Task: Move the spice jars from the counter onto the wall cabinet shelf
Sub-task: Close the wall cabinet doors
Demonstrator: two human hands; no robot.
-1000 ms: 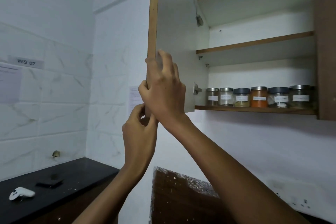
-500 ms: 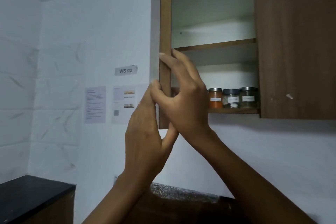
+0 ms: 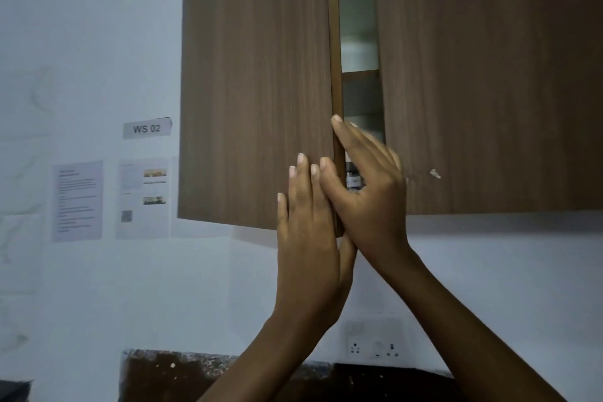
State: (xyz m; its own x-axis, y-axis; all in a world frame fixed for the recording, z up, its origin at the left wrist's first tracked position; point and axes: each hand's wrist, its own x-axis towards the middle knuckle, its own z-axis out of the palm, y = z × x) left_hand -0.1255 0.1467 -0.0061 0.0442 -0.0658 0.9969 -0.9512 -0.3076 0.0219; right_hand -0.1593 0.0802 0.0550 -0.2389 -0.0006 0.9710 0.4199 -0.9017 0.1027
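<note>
You can see only one spice jar (image 3: pixel 353 174), through the narrow gap between the doors of the wall cabinet (image 3: pixel 489 75); it stands upright, low in that gap, with a dark lid and a white label; the left door (image 3: pixel 257 85) stands almost shut; an upper shelf (image 3: pixel 360 74) crosses the gap higher up; the jar's own shelf is hidden from you.
</note>
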